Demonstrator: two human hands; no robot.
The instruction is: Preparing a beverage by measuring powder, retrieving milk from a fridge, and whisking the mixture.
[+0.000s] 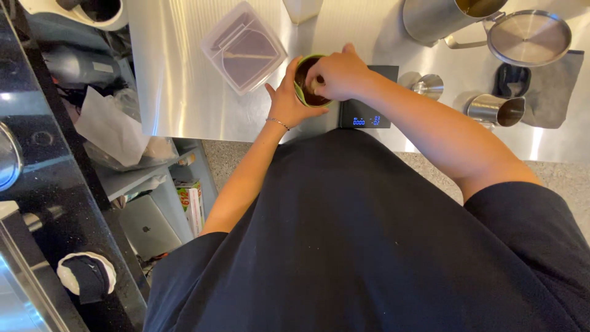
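Observation:
A green cup (299, 92) with a dark inside stands on a black digital scale (369, 114) on the steel counter (178, 80). My left hand (289, 101) wraps around the cup's left side and holds it. Over the cup's mouth, my right hand (338, 71) has its fingers closed on a small light-coloured thing that reaches into the cup; what it is I cannot tell. The scale's blue display glows at its near edge.
A clear lidded plastic box (243, 46) lies left of the cup. To the right are a small steel cup (429, 85), a steel pitcher (496, 110), a round steel lid (530, 37) on a grey cloth (556, 92), and a tall steel jug (436, 18). Cluttered shelves sit at left.

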